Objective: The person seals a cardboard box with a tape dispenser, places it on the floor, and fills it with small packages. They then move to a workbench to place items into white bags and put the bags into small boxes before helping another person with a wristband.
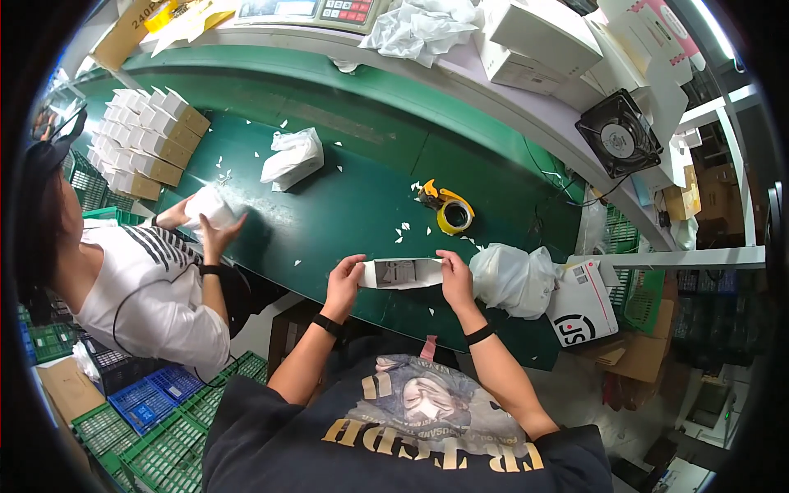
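Note:
Above the near side of the dark green table (370, 193), a small white carton (385, 275) with a grey face is held level between my two hands. My left hand (343, 283) pinches its left end, thumb and fingers closed on the edge. At the other end, my right hand (457, 281) grips the carton the same way. Just right of that hand sits a bulging white plastic bag (516, 279). Beyond the carton lies a yellow-and-black tape dispenser (448, 209) with a roll of yellow tape.
On the left, a co-worker (148, 287) holds a white wrapped item (211, 207). Stacked open white boxes (152, 135) stand behind; a white-wrapped package (294, 160) lies mid-table. Paper scraps dot the surface. A shelf with a scale (316, 11) and a black fan (618, 134) borders the back and right.

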